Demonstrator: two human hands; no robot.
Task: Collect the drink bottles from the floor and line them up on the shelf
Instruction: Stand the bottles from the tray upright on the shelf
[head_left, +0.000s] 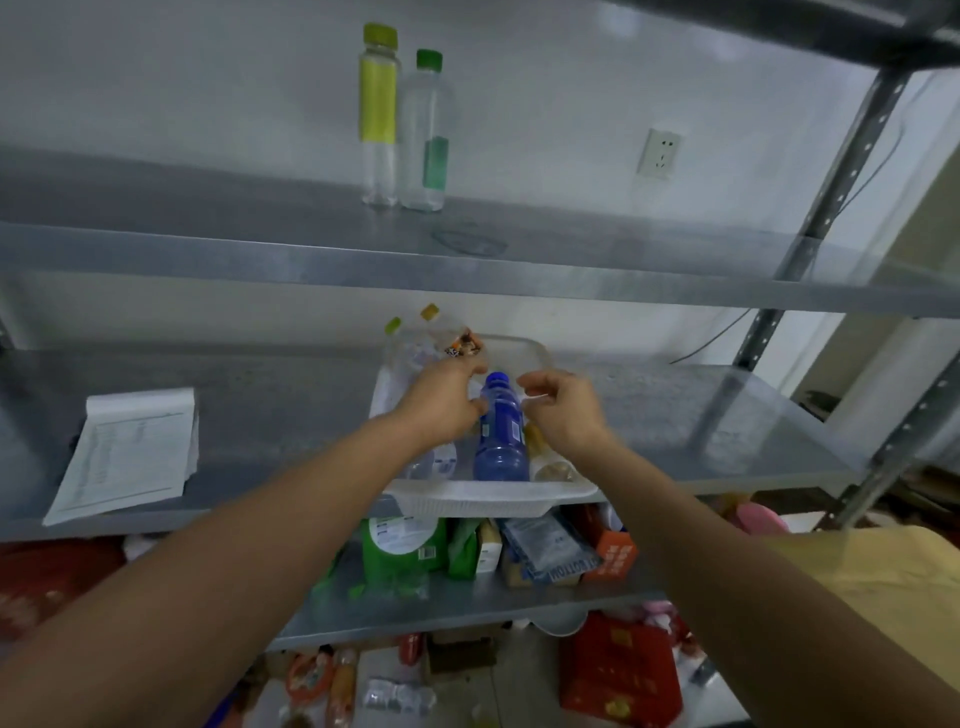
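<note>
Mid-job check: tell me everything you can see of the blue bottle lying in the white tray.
The translucent blue plastic bottle has its blue cap on and small pale label patches on its side. It lies flat in the white plastic tray on the grey metal shelf, cap toward the wall, base near the tray's front rim, between a clear plastic bottle and a yellowish bottle. The left hand has its thumb against the bottle's shoulder; the right hand is curled close beside its neck, contact unclear.
</note>
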